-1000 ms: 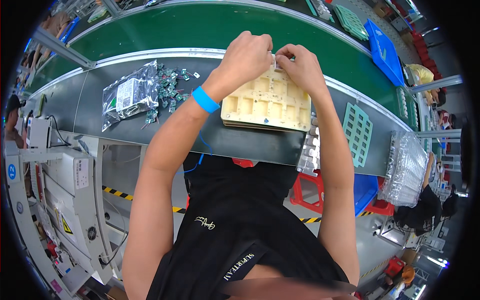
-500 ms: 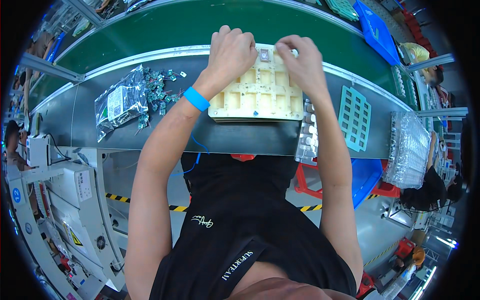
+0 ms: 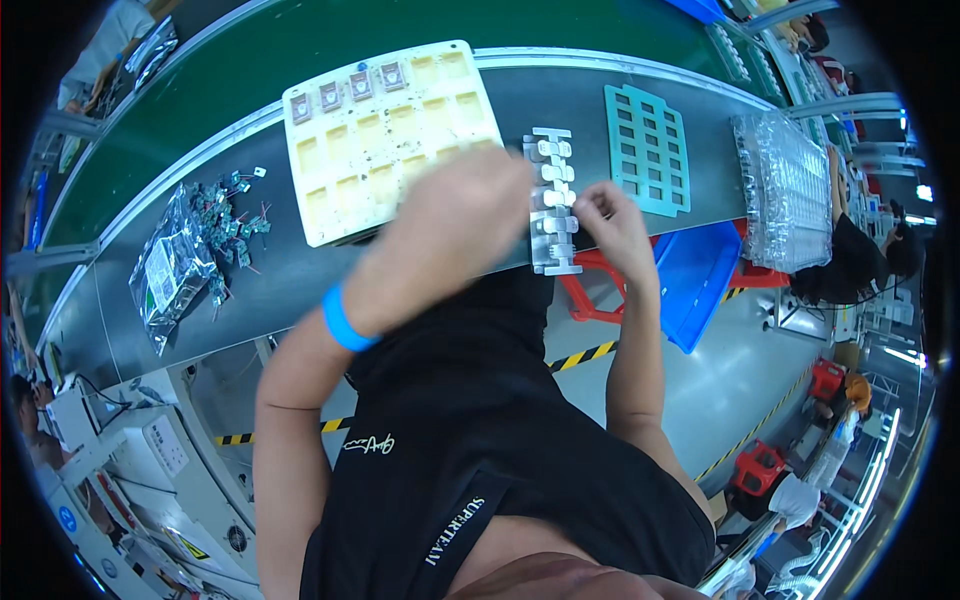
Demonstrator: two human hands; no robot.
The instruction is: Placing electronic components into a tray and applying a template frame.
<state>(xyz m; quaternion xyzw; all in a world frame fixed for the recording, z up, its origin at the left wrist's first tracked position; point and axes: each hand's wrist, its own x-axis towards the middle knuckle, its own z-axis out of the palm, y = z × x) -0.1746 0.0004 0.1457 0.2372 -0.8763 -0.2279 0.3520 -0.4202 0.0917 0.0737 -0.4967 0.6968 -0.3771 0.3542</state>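
Dark bench [image 3: 290, 265]: tray [image 3: 352, 166] at eleven o'clock holds four parts [image 3: 360, 86] toward eleven, other visible pockets [image 3: 382, 178] unfilled, while left hand [image 3: 462, 208] (blurred, finger state indeterminable) and right hand [image 3: 620, 232] (fingers curled, pinch indeterminable) flank the strip [image 3: 553, 212] at one.

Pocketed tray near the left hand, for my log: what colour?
The pocketed tray is pale cream-yellow; the head view shows it.

The dark bench [image 3: 285, 270] carries a cream tray [image 3: 389, 142], green panel [image 3: 639, 148] and, seemingly, circuit boards [image 3: 230, 226].
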